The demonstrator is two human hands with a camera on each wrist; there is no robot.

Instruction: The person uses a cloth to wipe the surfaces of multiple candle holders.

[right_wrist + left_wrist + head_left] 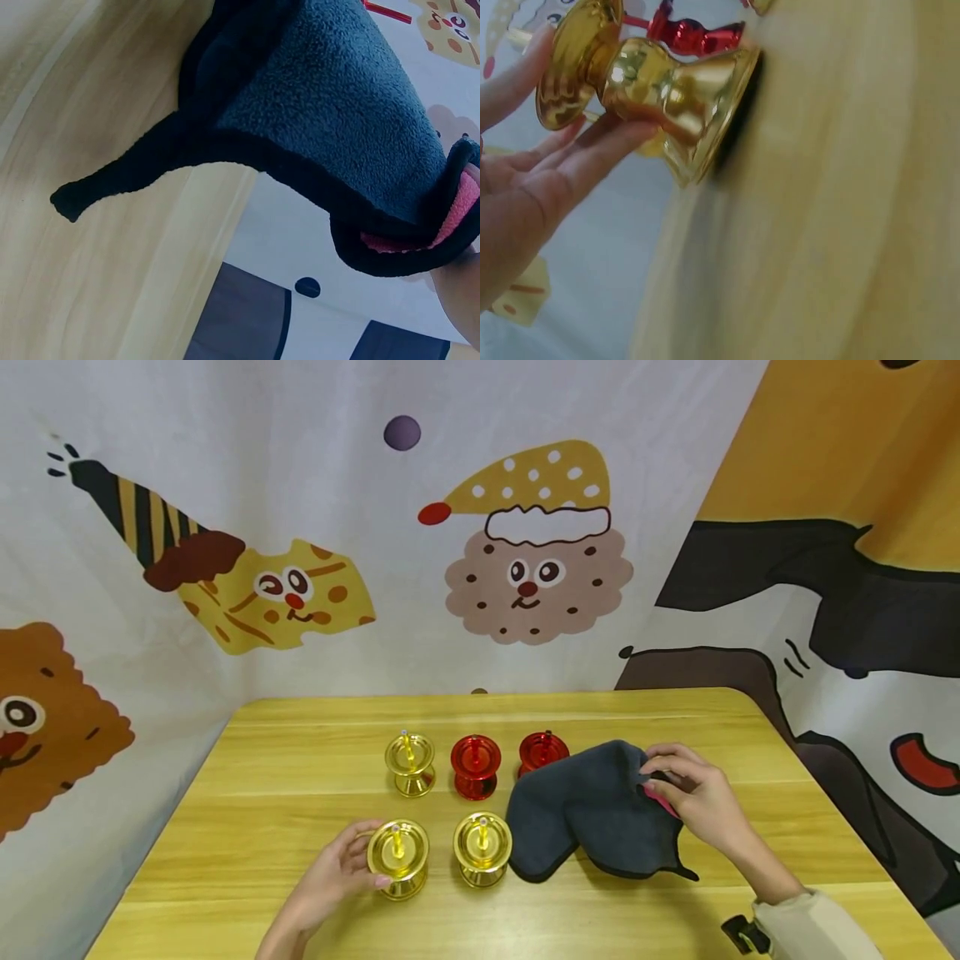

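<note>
My left hand (330, 878) holds a shiny gold candle holder (398, 852) at the front left, thumb and fingers on either side of it. In the left wrist view, the fingers lie along the stem of this gold candle holder (679, 94), and its base shows a dark underside at the tabletop. My right hand (693, 793) pinches the upper right edge of a dark grey cleaning cloth (585, 806) with black trim. A pink underside peeks out at the fold. The cloth (337, 105) hangs partly raised, one black corner drooping in the right wrist view.
Another gold candle holder (482, 847) stands at front centre, beside the cloth's left edge. Behind are a gold holder (410, 764), a red holder (476, 766) and a second red holder (542, 752) partly covered by the cloth. The wooden table (247, 827) meets a cartoon-printed curtain (405, 610).
</note>
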